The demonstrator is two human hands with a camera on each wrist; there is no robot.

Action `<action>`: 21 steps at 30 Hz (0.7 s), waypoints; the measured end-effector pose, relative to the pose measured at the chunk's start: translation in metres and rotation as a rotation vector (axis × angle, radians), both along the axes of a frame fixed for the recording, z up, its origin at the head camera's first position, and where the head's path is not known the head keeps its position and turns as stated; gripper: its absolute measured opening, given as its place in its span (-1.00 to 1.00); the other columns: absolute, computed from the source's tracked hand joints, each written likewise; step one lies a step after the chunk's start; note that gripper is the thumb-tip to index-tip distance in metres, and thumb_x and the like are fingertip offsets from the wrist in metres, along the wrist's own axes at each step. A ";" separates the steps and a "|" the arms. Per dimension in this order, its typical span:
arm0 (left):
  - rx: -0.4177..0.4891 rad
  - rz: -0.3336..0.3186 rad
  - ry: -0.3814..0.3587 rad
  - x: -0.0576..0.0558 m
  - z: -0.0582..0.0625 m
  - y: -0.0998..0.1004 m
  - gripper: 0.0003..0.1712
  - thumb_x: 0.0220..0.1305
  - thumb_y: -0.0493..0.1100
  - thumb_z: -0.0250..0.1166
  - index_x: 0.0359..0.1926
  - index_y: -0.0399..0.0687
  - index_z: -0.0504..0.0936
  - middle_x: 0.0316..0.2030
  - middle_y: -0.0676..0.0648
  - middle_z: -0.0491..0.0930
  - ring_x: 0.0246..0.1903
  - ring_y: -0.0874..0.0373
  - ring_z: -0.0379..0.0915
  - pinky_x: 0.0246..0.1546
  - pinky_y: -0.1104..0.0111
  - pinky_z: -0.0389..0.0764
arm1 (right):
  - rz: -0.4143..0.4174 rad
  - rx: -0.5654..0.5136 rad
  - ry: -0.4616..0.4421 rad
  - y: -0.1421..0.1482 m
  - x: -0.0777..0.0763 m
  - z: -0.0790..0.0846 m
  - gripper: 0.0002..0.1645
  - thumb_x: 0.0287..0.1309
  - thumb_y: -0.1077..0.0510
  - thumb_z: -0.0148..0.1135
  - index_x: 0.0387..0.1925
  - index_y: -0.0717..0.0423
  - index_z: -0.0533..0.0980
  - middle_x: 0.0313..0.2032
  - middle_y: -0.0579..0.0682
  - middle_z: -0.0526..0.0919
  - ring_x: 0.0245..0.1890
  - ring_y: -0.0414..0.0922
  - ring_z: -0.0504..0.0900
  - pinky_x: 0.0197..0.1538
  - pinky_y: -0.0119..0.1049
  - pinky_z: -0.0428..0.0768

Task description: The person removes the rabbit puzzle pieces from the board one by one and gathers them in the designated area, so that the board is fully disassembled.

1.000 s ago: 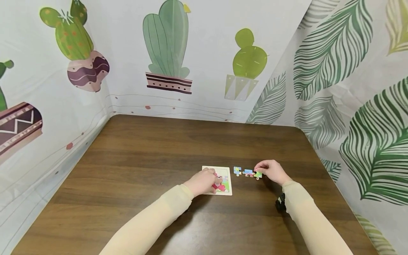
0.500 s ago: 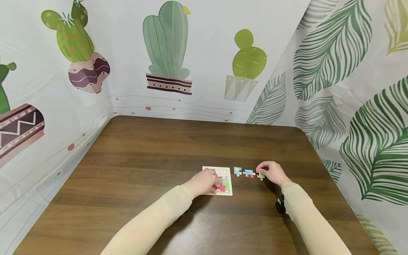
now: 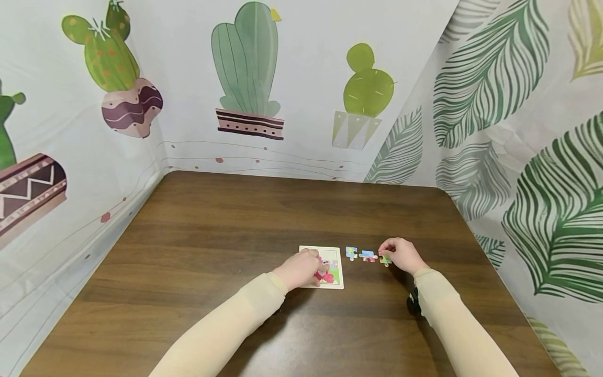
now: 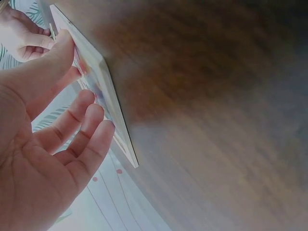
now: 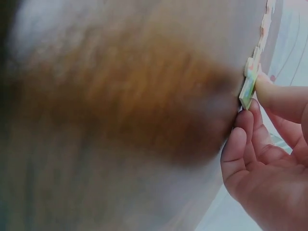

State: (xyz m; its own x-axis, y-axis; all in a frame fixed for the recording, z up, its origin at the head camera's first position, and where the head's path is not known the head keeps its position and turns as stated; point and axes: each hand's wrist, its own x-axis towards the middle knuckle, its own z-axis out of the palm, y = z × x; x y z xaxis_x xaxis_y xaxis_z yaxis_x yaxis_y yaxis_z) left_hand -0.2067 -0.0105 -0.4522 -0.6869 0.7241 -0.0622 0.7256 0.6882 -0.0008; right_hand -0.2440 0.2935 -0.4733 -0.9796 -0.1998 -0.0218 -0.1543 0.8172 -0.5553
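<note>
A small framed jigsaw puzzle (image 3: 342,280) with a pink character in its picture lies near the middle of the table. My left hand (image 3: 300,267) rests over its left part and hides some of the picture; in the left wrist view the fingertips (image 4: 107,127) touch its face, relaxed. To the right, my right hand (image 3: 402,253) pinches a green and pink puzzle piece (image 3: 385,259) between thumb and fingers. That green piece (image 5: 248,86) is low at the tabletop in the right wrist view. Two more pieces, one mostly blue (image 3: 350,252) and one blue and pink (image 3: 368,255), lie between frame and right hand.
The brown wooden table (image 3: 226,220) meets a wall covering printed with cacti (image 3: 249,63) behind it and large leaves (image 3: 560,214) at the right. A black wrist camera (image 3: 413,302) hangs under the right sleeve.
My right hand has slid the green and pink piece slightly right, opening a gap from the blue and pink one; over the last half second it is still. The left hand stays put.
</note>
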 end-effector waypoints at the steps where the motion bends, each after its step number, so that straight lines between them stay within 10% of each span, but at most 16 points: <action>1: 0.000 0.001 -0.001 0.000 0.000 0.000 -0.55 0.03 0.06 0.43 0.02 0.23 0.66 -0.24 0.06 0.62 -0.11 0.20 0.44 -0.01 0.43 0.38 | 0.002 0.001 0.004 0.000 0.000 0.001 -0.94 0.15 0.26 0.25 -0.40 0.14 0.61 -0.42 -0.03 0.61 -0.40 -0.12 0.48 -0.31 -0.24 0.44; 21: 0.027 0.040 -0.050 0.002 0.003 0.000 -0.62 0.03 0.05 0.43 -0.06 0.23 0.70 -0.15 0.01 0.60 -0.11 0.17 0.44 -0.05 0.41 0.43 | 0.065 0.003 0.150 -0.035 0.002 0.001 -0.94 0.14 0.25 0.25 -0.40 0.18 0.59 -0.46 -0.04 0.55 -0.44 -0.15 0.48 -0.32 -0.28 0.46</action>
